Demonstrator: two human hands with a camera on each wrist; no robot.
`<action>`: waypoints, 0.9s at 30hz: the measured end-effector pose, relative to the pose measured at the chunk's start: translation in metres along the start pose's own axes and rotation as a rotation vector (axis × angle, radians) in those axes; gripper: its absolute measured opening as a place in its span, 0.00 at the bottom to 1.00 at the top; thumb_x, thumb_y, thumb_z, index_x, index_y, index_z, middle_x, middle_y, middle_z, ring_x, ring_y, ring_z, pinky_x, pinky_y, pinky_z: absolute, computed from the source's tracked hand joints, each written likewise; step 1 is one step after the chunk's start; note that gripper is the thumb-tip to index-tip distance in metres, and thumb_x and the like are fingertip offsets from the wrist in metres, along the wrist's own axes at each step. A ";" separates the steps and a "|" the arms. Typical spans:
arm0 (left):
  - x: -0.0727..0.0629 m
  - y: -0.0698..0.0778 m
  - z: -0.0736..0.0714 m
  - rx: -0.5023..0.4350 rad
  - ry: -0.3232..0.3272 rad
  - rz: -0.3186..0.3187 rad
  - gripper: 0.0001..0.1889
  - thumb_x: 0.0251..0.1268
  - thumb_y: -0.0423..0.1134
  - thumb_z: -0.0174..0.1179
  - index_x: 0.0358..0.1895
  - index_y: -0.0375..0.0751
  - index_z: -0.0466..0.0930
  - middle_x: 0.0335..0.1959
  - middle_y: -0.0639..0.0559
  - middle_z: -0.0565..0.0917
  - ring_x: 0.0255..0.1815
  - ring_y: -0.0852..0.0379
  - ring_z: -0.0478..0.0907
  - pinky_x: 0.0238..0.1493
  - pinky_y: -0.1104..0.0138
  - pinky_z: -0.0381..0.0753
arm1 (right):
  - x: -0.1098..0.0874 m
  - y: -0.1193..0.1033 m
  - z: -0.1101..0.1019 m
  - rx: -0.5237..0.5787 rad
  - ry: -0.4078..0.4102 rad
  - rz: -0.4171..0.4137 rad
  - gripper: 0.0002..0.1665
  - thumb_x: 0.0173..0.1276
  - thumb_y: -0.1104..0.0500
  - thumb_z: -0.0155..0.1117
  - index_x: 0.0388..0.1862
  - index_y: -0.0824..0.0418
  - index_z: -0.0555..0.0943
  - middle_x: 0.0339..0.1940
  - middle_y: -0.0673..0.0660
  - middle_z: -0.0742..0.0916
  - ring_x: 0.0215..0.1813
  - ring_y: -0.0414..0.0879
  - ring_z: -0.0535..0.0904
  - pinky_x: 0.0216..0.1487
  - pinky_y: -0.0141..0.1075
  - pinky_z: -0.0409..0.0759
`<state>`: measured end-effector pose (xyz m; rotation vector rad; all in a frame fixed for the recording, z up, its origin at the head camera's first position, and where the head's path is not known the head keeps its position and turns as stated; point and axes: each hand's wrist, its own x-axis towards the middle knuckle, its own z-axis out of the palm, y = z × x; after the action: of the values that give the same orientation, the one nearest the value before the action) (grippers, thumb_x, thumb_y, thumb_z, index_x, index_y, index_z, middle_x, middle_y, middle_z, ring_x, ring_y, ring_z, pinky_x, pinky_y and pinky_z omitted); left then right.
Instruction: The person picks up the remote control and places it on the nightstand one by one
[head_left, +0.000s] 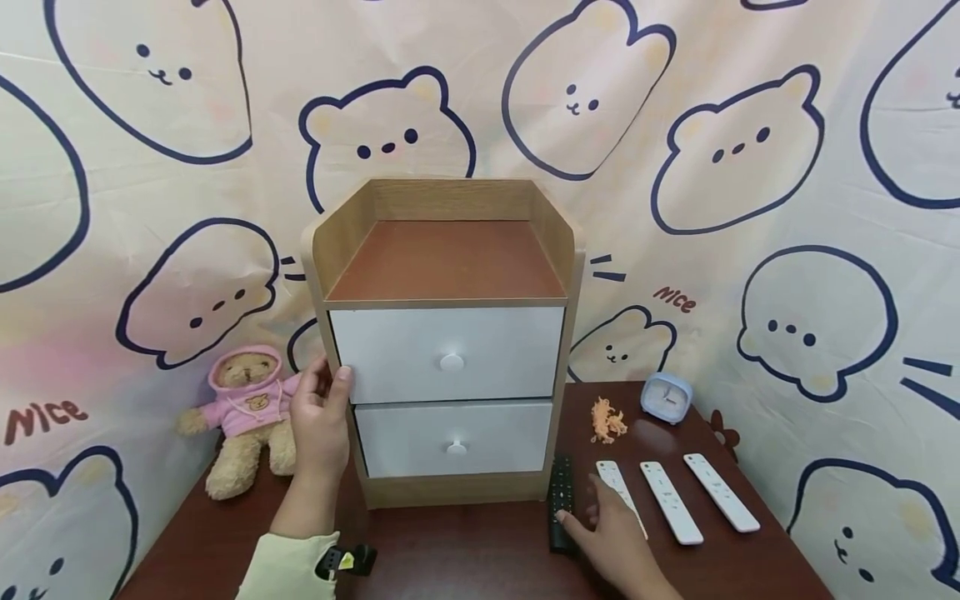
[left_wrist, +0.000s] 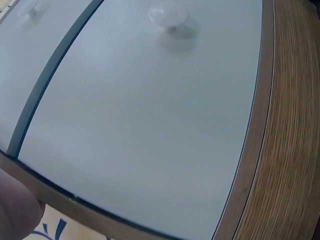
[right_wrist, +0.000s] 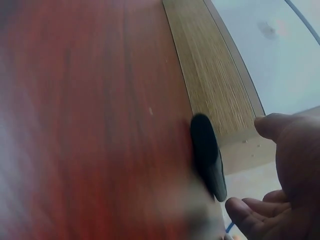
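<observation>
A small wooden drawer cabinet [head_left: 465, 492] with two pale drawers and round white knobs stands upright on the table. At its left side is my left hand [head_left: 322, 417], gripping the side panel with the thumb at the front edge; the left wrist view shows the thumb [left_wrist: 17, 207] by that edge. My right hand [head_left: 618, 533] hovers beside a black remote control [head_left: 561, 500] lying near the cabinet's right front corner. In the right wrist view its thumb and fingers are spread apart, with the black remote [right_wrist: 207, 157] beyond them. A white remote [head_left: 618, 487] is partly hidden by this hand.
Two more white remotes, one [head_left: 671, 504] beside the other [head_left: 722, 492], lie to the right. Behind them are a small pale blue clock [head_left: 666, 398] and an orange shredded clump [head_left: 606, 421]. A teddy bear [head_left: 251, 408] in a pink hoodie sits left of the cabinet, before a printed curtain.
</observation>
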<state>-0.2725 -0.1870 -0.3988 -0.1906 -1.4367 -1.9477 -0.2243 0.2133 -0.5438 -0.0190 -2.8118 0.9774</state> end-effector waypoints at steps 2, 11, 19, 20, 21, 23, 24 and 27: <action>-0.001 -0.002 0.001 -0.023 0.027 0.002 0.16 0.80 0.29 0.61 0.65 0.37 0.83 0.51 0.54 0.83 0.55 0.58 0.77 0.55 0.74 0.78 | -0.001 0.000 0.004 0.005 -0.018 0.011 0.59 0.65 0.34 0.81 0.78 0.74 0.71 0.53 0.60 0.89 0.43 0.43 0.84 0.43 0.44 0.85; -0.001 -0.008 0.006 -0.064 0.055 0.027 0.14 0.77 0.25 0.63 0.60 0.38 0.85 0.46 0.53 0.84 0.49 0.59 0.79 0.50 0.74 0.80 | -0.004 0.000 0.015 0.025 -0.097 0.014 0.64 0.59 0.32 0.83 0.75 0.78 0.71 0.54 0.63 0.85 0.44 0.45 0.83 0.43 0.43 0.83; -0.002 -0.008 0.007 -0.071 0.055 0.029 0.15 0.76 0.25 0.63 0.61 0.37 0.84 0.47 0.53 0.85 0.50 0.59 0.79 0.51 0.74 0.80 | -0.009 -0.010 0.022 -0.102 -0.062 -0.036 0.61 0.56 0.31 0.84 0.70 0.77 0.76 0.54 0.66 0.86 0.50 0.52 0.84 0.52 0.53 0.85; -0.002 -0.008 0.007 -0.075 0.055 0.028 0.15 0.76 0.24 0.63 0.61 0.37 0.84 0.47 0.53 0.85 0.50 0.59 0.79 0.51 0.74 0.80 | -0.010 -0.011 0.023 -0.111 -0.055 -0.035 0.60 0.56 0.33 0.85 0.69 0.77 0.77 0.52 0.65 0.86 0.48 0.51 0.84 0.50 0.52 0.85; -0.002 -0.008 0.007 -0.078 0.056 0.028 0.15 0.76 0.24 0.63 0.61 0.37 0.85 0.47 0.53 0.85 0.50 0.59 0.79 0.51 0.74 0.80 | -0.010 -0.012 0.023 -0.119 -0.046 -0.034 0.58 0.56 0.34 0.85 0.68 0.77 0.78 0.50 0.64 0.86 0.46 0.50 0.84 0.48 0.51 0.85; -0.003 -0.007 0.007 -0.083 0.055 0.029 0.15 0.76 0.24 0.63 0.61 0.36 0.84 0.47 0.53 0.85 0.50 0.60 0.80 0.52 0.74 0.80 | -0.012 -0.013 0.023 -0.132 -0.031 -0.034 0.53 0.56 0.37 0.85 0.65 0.77 0.80 0.46 0.62 0.85 0.43 0.49 0.83 0.45 0.49 0.85; -0.003 -0.007 0.007 -0.084 0.054 0.029 0.15 0.76 0.24 0.63 0.61 0.35 0.84 0.47 0.53 0.85 0.50 0.60 0.80 0.52 0.74 0.80 | -0.012 -0.014 0.024 -0.139 -0.023 -0.035 0.51 0.56 0.39 0.86 0.63 0.76 0.81 0.44 0.61 0.85 0.42 0.49 0.83 0.44 0.48 0.85; -0.003 -0.007 0.007 -0.085 0.055 0.027 0.15 0.76 0.24 0.63 0.61 0.36 0.84 0.47 0.53 0.85 0.50 0.60 0.80 0.52 0.74 0.80 | -0.014 -0.016 0.024 -0.172 -0.012 -0.029 0.48 0.56 0.40 0.86 0.60 0.76 0.83 0.42 0.61 0.85 0.41 0.51 0.85 0.45 0.50 0.86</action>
<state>-0.2764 -0.1780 -0.4031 -0.1930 -1.3107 -1.9786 -0.2139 0.1854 -0.5542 0.0062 -2.8900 0.7300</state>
